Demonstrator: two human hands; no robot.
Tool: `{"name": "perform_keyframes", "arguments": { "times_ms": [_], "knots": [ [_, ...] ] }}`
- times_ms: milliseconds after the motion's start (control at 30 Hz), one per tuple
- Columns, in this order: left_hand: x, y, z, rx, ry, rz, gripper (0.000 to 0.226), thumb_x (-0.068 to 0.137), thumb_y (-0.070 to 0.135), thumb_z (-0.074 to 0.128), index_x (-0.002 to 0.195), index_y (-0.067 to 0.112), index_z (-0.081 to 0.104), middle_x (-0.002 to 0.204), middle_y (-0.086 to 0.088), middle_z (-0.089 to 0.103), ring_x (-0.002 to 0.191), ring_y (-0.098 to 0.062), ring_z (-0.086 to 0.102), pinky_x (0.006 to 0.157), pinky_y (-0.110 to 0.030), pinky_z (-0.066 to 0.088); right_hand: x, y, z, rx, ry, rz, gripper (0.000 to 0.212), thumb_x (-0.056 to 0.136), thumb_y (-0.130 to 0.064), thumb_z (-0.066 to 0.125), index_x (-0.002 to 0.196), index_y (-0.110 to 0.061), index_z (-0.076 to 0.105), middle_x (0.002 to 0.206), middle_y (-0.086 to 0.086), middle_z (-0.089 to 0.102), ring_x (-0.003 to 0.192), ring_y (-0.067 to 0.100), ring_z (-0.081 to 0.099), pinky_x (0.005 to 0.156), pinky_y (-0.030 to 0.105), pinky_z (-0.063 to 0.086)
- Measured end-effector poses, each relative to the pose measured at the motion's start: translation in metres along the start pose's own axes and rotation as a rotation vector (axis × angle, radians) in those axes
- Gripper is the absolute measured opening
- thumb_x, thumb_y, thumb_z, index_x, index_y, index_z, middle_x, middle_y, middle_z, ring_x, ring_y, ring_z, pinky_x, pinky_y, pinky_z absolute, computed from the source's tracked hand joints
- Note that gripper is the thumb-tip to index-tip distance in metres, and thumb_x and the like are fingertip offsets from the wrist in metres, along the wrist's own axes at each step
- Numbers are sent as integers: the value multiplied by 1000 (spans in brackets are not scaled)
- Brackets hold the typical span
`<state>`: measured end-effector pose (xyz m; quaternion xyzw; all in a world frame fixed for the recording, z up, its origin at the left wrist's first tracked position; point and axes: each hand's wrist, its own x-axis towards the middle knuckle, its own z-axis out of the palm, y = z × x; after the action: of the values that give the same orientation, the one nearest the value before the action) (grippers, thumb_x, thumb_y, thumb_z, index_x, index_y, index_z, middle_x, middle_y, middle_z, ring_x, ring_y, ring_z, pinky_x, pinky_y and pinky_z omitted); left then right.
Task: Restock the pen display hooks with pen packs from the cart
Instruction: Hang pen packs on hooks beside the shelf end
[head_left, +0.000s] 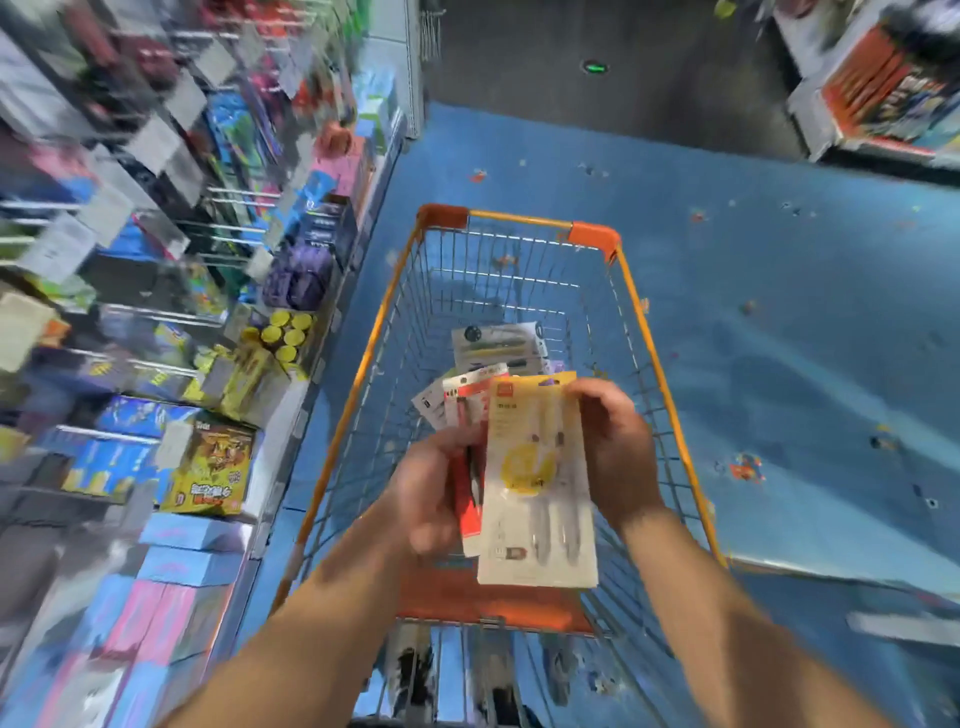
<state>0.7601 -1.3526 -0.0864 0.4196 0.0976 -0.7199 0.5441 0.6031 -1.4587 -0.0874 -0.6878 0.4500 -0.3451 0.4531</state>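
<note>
Front and centre, a yellow-and-white pen pack (537, 483) held upright over the near end of the cart (639, 322), the right hand (615, 447) pinching its top right edge between thumb and curled fingers. Tucked just behind it, fanned to the left, a red-and-white pen pack (470, 410) and what looks like a grey card or two (the blur makes the count a guess). The left hand (434, 493) has its grip clenched round the lower part of that fan, fingers wrapped over the red pack.

Down in the wire basket, beyond the hands, more packs (496, 345) lie flat on the bottom, a pale one with dark pens on top. The cart's orange rim frames it all, standing on a blue floor (805, 338).

Off to the left, the display shelves (171, 291), smeared by motion: metal hooks, hanging packs, yellow boxes, blue and pink cartons lower down.
</note>
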Motion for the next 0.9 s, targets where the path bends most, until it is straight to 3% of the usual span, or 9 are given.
{"name": "perform_keyframes", "arguments": {
  "times_ms": [100,267,367,500,600,700,767,833,900],
  "knots": [
    [-38,1,20,66,-48,71,45,99,45,54,109,6,74,99,-16,75,84,-32,74,81,-42,57,-4,-34,-4,-13,-50,-15,34,100,-7,63,92,-39,68,93,-36,68,91,-13,63,81,6,43],
    [-89,-7,42,243,52,413,23,88,26,64,104,10,65,81,-4,72,60,-11,68,58,-20,53,-10,-83,-12,-35,-197,-95,36,103,-6,54,100,-40,65,92,-33,69,93,-21,60,80,3,41],
    [-122,-11,42,247,155,564,10,91,19,71,98,12,70,88,-9,70,70,-16,69,69,-28,56,-14,-115,-8,142,-230,-44,31,105,-13,51,103,-39,68,101,-15,75,91,-4,69,82,21,51],
    [-182,-20,32,228,327,723,11,81,19,80,92,19,79,89,-5,79,90,-26,74,89,-43,58,-32,-175,12,415,-486,106,17,103,-29,61,113,-16,67,88,0,71,71,9,68,62,23,55],
    [-238,-28,21,164,346,828,34,64,15,77,98,6,76,85,-17,75,68,-22,75,64,-31,60,-58,-222,40,324,-694,52,17,88,-34,75,91,-18,72,71,0,70,68,17,66,61,31,57],
    [-301,-39,-1,156,433,898,64,59,27,89,116,2,71,104,-21,75,88,-30,71,84,-41,57,-96,-265,76,328,-797,7,28,97,-26,70,85,-1,65,59,-2,61,56,14,56,48,18,41],
    [-328,-46,-10,163,490,933,58,60,39,90,111,15,76,115,-19,76,102,-36,71,103,-53,50,-114,-281,92,339,-820,27,25,100,-19,64,81,-4,62,54,-3,57,50,12,52,46,18,42],
    [-366,-54,-28,137,572,992,40,73,42,85,107,22,77,111,-12,78,105,-34,73,107,-55,50,-147,-304,116,352,-879,15,20,97,-24,67,83,-10,67,65,-1,70,63,19,67,68,37,61],
    [-402,-66,-44,88,625,1048,25,92,31,76,113,18,72,105,-8,79,93,-27,74,96,-46,56,-182,-327,133,355,-987,-9,18,92,-35,66,96,-19,74,90,7,78,91,33,75,93,58,57]
  ]
}}
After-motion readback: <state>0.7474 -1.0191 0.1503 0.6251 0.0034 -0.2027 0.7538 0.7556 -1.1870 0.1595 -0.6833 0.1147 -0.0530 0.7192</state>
